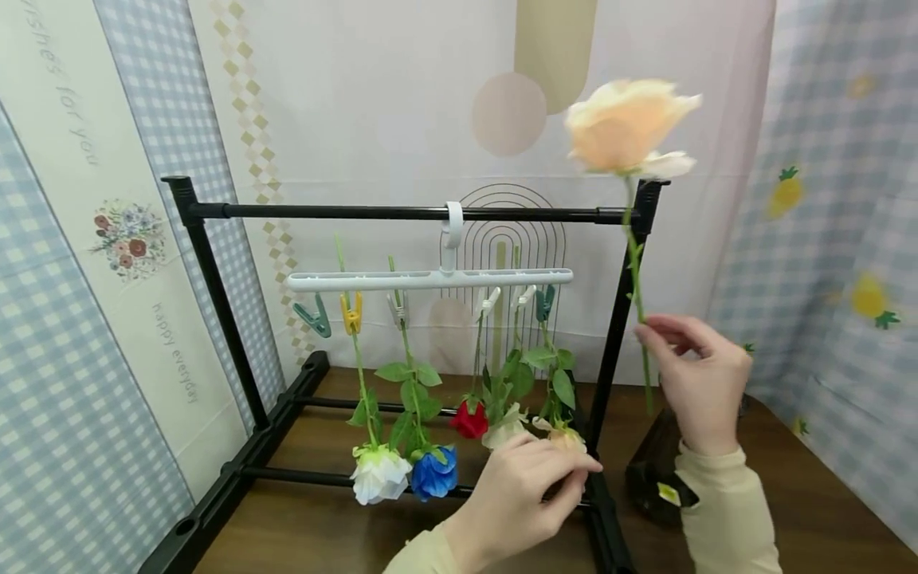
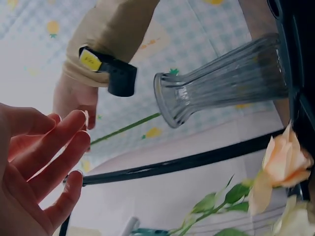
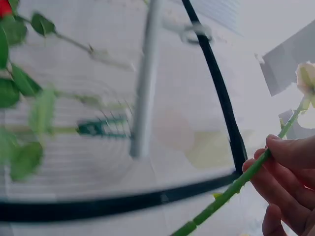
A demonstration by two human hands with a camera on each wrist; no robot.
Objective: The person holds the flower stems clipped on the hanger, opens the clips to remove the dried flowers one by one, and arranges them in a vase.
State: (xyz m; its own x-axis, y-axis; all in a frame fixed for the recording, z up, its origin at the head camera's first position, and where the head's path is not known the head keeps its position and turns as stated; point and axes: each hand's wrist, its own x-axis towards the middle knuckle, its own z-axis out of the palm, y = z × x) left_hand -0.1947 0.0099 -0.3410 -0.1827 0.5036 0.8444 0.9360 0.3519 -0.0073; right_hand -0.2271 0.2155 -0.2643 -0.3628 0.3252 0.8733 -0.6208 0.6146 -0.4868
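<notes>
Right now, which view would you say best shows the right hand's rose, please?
The head view: it shows the held rose nearly whole. The right wrist crops its bloom; the left shows only some stem.

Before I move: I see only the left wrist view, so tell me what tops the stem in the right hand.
Observer: The right hand pinches a peach rose, its bloom uppermost.
Operator: Now report anything hanging unused.
Observer: The teal clip at the left end of the hanger, as the head view shows it, holds no flower.
Operator: Give me its nearest neighbour.
Observer: A yellow clip, with a white rose hanging bloom-down from it.
</notes>
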